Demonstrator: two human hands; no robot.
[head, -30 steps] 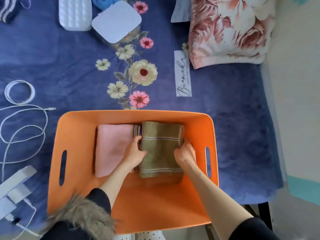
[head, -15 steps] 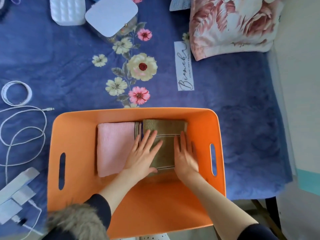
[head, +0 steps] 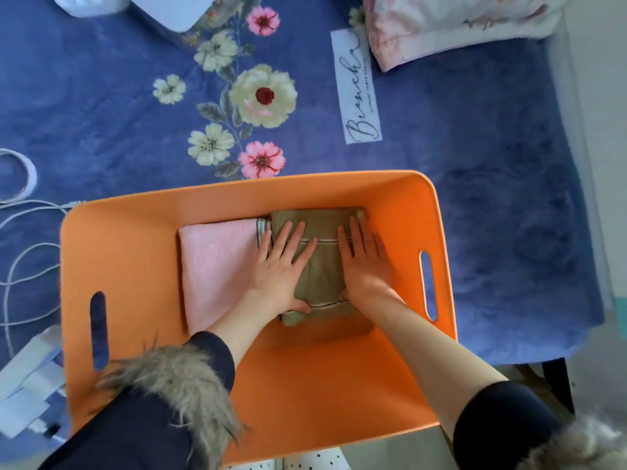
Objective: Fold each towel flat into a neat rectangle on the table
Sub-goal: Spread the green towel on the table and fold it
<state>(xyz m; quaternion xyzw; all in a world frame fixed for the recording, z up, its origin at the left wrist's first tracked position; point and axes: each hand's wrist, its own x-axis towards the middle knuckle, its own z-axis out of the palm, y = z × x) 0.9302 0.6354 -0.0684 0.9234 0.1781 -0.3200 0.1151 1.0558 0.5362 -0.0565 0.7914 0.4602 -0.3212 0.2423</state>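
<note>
An orange bin [head: 339, 188] stands on a blue flowered blanket. Inside it, at the far end, lie two folded towels side by side. The olive towel [head: 322, 269] with pale stripes is on the right. The pink towel [head: 217, 266] is on the left, and a striped edge of another cloth shows between them. My left hand [head: 281, 269] lies flat, palm down, fingers spread, on the olive towel's left half. Flat on its right half rests my right hand [head: 364, 262]. Neither hand grips anything.
White cables [head: 20, 252] and a coil lie left of the bin, with white boxes [head: 23, 378] at the near left. A floral pillow [head: 451, 22] sits far right, a white lidded container [head: 169, 11] far left. The bed edge runs along the right.
A second ago both hands gripped the olive towel's sides; they opened and now press flat on top of it. The view has shifted closer to the bin.
</note>
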